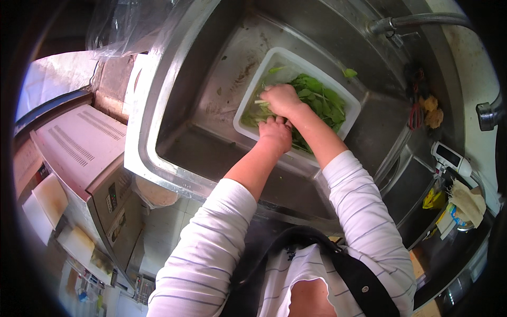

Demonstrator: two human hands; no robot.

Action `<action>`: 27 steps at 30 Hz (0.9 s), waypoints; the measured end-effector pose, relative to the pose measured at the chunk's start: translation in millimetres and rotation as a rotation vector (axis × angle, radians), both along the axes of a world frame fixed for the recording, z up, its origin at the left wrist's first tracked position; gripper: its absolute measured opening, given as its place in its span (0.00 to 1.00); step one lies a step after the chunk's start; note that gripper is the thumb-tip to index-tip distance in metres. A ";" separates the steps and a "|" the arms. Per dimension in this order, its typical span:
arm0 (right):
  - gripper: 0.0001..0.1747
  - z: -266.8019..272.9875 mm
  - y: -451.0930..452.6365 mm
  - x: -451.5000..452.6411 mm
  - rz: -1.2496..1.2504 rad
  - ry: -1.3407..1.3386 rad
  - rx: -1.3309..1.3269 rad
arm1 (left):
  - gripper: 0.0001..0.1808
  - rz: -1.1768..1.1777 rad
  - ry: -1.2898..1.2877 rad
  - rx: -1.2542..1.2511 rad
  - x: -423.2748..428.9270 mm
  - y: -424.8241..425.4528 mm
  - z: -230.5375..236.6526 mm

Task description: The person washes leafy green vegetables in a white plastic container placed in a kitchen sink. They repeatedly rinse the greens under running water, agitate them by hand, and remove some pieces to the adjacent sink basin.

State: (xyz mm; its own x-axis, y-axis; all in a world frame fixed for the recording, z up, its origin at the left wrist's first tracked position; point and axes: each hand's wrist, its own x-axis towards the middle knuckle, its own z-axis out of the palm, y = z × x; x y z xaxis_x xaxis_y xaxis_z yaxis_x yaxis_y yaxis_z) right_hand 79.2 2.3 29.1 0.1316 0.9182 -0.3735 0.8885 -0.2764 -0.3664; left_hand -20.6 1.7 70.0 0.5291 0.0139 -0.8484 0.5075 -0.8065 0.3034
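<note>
A white plastic basin (351,104) of water stands in a deep stainless-steel sink (222,71). Leafy greens (326,104) fill its right part, with pale stems towards the left. My right hand (280,100) is bent down over the basin's middle, its fingers curled around pale stems. Just below it, my left hand (275,134) reaches over the near rim with its fingers at the stems; what lies under them is hidden, so its hold is unclear. A loose green leaf (350,73) lies outside the basin on the far side.
A faucet (382,27) reaches over the sink's far right corner. Red-handled scissors (415,115) and brown scrubbers (432,111) lie to the right. A clear plastic bag (122,29) hangs at upper left. Below it stands a metal appliance (85,138). A cloth (467,202) is at the right.
</note>
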 end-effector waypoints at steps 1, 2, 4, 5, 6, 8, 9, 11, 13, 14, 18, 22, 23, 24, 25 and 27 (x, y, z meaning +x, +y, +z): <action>0.12 6.1 -2.8 1.7 -0.039 0.025 -0.001 | 0.37 0.021 -0.025 -0.001 -1.9 -0.1 -1.0; 0.12 14.4 -6.0 5.8 -0.230 0.235 0.130 | 0.37 0.047 -0.052 -0.002 -2.3 0.6 -2.4; 0.14 37.5 -18.2 16.9 -0.596 0.643 0.303 | 0.38 0.050 -0.061 -0.011 -2.9 1.6 -3.9; 0.10 50.0 -25.5 23.7 -0.707 0.800 0.464 | 0.38 0.054 -0.059 -0.017 -2.6 2.1 -4.1; 0.12 67.4 -38.7 38.0 -0.739 1.016 0.515 | 0.38 0.062 -0.048 -0.028 -2.0 2.4 -3.9; 0.19 89.0 -51.2 52.3 -0.977 1.234 0.668 | 0.39 0.077 -0.027 -0.039 0.7 3.7 -3.0; 0.19 96.9 -56.8 57.2 -1.012 1.263 0.695 | 0.38 0.073 -0.022 -0.041 1.5 4.5 -2.3; 0.19 108.6 -67.5 65.0 -1.130 1.295 0.753 | 0.38 0.067 -0.029 -0.031 1.3 5.6 -1.4; 0.17 112.8 -75.3 67.6 -1.219 1.238 0.763 | 0.37 0.088 -0.027 -0.045 1.1 6.8 -1.8; 0.18 113.4 -78.4 68.7 -1.248 1.230 0.757 | 0.36 0.099 -0.025 -0.052 1.3 7.1 -2.2; 0.17 111.0 -88.1 68.4 -1.363 1.181 0.746 | 0.35 0.097 -0.064 -0.029 1.9 8.1 -1.6; 0.17 109.4 -97.4 62.2 -1.308 1.168 0.573 | 0.24 0.318 -0.113 -0.102 11.1 19.1 3.2; 0.17 109.4 -99.0 60.4 -1.273 1.154 0.536 | 0.22 0.421 -0.094 -0.158 15.0 23.3 5.2; 0.17 108.9 -99.9 58.1 -1.238 1.142 0.497 | 0.15 0.637 -0.266 -0.112 15.1 24.7 9.4; 0.17 108.4 -100.5 56.0 -1.217 1.119 0.460 | 0.15 0.799 -0.354 -0.192 18.2 26.6 13.1; 0.16 106.1 -99.3 51.6 -1.209 1.128 0.416 | 0.17 1.124 -0.486 -0.356 27.5 30.0 20.7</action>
State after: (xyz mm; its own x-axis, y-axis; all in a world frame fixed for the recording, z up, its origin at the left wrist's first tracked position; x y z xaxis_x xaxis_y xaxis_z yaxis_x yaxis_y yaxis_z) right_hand 130.8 -97.0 135.2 0.6332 0.5531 -0.5414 -0.4724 -0.2779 -0.8364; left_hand 6.9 31.7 90.6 0.6299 0.4667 -0.6208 0.6316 0.1573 0.7591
